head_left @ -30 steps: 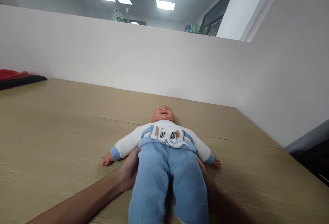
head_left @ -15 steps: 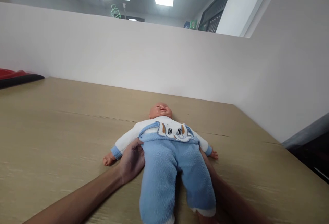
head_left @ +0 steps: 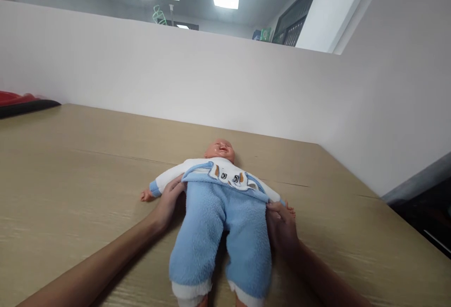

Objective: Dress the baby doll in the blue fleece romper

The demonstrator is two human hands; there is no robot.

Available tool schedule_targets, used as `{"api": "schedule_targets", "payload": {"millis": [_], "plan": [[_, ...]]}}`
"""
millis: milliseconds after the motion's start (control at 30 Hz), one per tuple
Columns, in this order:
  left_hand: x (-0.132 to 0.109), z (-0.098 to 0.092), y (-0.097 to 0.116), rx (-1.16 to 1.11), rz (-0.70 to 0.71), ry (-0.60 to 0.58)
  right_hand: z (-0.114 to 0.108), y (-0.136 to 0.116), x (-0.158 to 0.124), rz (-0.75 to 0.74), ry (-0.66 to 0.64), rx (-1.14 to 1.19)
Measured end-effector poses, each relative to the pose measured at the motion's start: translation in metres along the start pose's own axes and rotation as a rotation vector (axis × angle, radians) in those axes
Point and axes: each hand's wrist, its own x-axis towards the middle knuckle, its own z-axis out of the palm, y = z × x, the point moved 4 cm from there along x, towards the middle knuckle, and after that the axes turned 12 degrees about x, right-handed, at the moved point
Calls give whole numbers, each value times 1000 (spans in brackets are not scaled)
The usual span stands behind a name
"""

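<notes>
The doll's [head_left: 218, 203] feet run off the bottom edge, so only the white cuffs of the blue trousers [head_left: 220, 236] show. The left hand's [head_left: 168, 201] fingers [head_left: 176, 185] tuck against the waistband, their tips hidden by the fleece; whether they pinch cloth cannot be told. The right hand's [head_left: 281, 224] fingers [head_left: 273, 207] also vanish at the trousers' side, covering most of the doll's near hand. Both forearms are cut by the lower edge. At the far left, a red and black thing [head_left: 21, 102] is cropped by the frame, its kind unclear. Beyond the white partition [head_left: 176, 76], small green shapes are too distant to make out.
</notes>
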Motion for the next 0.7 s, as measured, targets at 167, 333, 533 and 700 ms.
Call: {"api": "schedule_targets", "payload": {"millis": [167,333,533,700], "plan": [[-3,-9,18,403,234,65,15,6,6,60,-152,153],[-11,-6,22,504,308,122,10,6,11,63,-124,45],[-1,-2,18,368,210,-93,19,-16,16,115,-191,7],[2,3,15,263,44,-260,20,-23,34,97,-113,-98]]}}
